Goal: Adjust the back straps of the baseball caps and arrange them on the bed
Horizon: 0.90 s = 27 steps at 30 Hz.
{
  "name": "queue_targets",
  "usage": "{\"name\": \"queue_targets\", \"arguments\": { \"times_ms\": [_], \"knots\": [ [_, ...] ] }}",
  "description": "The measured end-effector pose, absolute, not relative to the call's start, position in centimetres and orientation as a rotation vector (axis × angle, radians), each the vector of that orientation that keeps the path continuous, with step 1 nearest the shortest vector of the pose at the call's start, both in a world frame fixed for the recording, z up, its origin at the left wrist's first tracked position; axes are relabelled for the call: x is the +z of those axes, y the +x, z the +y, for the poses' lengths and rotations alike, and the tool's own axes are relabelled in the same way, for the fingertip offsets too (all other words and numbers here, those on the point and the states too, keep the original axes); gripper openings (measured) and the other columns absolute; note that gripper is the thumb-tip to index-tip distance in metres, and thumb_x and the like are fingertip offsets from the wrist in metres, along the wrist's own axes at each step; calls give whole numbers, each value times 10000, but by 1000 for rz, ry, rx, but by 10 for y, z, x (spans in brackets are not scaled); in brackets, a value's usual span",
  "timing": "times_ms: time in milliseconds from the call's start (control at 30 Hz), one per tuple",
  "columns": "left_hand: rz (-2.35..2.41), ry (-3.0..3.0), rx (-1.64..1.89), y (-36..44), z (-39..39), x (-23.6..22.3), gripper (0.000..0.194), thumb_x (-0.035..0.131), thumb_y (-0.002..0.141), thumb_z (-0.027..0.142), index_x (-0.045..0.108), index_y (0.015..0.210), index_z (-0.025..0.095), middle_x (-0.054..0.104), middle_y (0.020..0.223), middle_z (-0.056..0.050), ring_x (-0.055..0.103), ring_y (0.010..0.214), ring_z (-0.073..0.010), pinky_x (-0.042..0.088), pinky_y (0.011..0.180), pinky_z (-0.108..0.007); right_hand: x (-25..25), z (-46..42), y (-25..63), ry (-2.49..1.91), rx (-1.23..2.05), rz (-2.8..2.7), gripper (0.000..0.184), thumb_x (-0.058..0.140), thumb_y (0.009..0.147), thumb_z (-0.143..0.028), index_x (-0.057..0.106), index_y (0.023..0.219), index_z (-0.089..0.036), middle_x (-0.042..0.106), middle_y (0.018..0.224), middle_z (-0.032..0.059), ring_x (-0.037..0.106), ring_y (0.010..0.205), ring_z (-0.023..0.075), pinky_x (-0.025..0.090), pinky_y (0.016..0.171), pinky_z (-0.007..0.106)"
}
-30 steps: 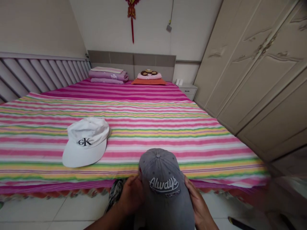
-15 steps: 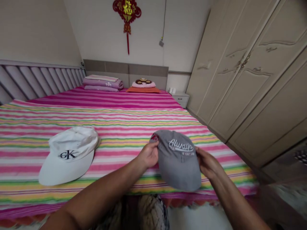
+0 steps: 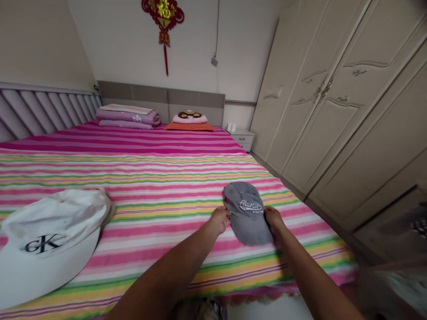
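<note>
A grey baseball cap [image 3: 248, 224] with white "Always" lettering is between my hands, low over the striped bed, its brim pointing toward me. My left hand [image 3: 220, 218] pinches the cap's left side near a red patch. On the other side, my right hand [image 3: 273, 218] grips the edge where the brim meets the crown. Whether the cap rests fully on the cloth, I cannot tell. A white cap [image 3: 63, 226] with a black "CK" style logo lies on the bed at the far left, partly cut off by the frame.
The bed carries a multicoloured striped sheet [image 3: 160, 182]. Folded purple bedding [image 3: 128, 116] and a pink and orange stack [image 3: 190, 122] lie by the headboard [image 3: 196, 100]. A small nightstand [image 3: 243, 138] and a tall wardrobe [image 3: 320, 120] stand on the right.
Both hands have carried the grey cap farther from me, toward the bed's middle. My view has shifted, so the white cap appears lower and farther left.
</note>
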State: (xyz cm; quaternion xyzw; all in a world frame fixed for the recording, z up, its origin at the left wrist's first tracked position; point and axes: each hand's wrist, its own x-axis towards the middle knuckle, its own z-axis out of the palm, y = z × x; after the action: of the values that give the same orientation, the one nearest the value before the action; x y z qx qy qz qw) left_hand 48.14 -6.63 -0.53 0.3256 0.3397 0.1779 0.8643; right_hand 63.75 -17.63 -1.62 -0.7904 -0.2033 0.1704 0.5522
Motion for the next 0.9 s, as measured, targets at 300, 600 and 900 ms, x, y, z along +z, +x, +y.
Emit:
{"name": "queue_targets", "arguments": {
  "times_ms": [300,600,900],
  "knots": [
    [751,844,395,476,-71,1,178,485,727,-34,540,817,110,562,653,21,530,579,-85,455,658,-255,-4,-183,638,-2326,227,-463,201,523,869,-293,589,990,-146,606,1026,62,588,899,181,486,784,384],
    [802,1013,459,369,-78,4,420,674,560,81,552,961,106,618,806,-46,587,689,-139,443,736,-295,0,-222,579,-2287,-168,-474,275,396,839,-290,580,952,-120,650,911,147,593,818,253,430,697,366],
    [979,1460,723,186,-62,-27,297,691,577,254,665,861,169,698,840,-76,628,819,-223,460,753,-311,-81,-256,395,-1788,-147,-1310,298,400,866,-377,625,775,-206,669,691,57,624,635,192,466,609,292]
  ]
}}
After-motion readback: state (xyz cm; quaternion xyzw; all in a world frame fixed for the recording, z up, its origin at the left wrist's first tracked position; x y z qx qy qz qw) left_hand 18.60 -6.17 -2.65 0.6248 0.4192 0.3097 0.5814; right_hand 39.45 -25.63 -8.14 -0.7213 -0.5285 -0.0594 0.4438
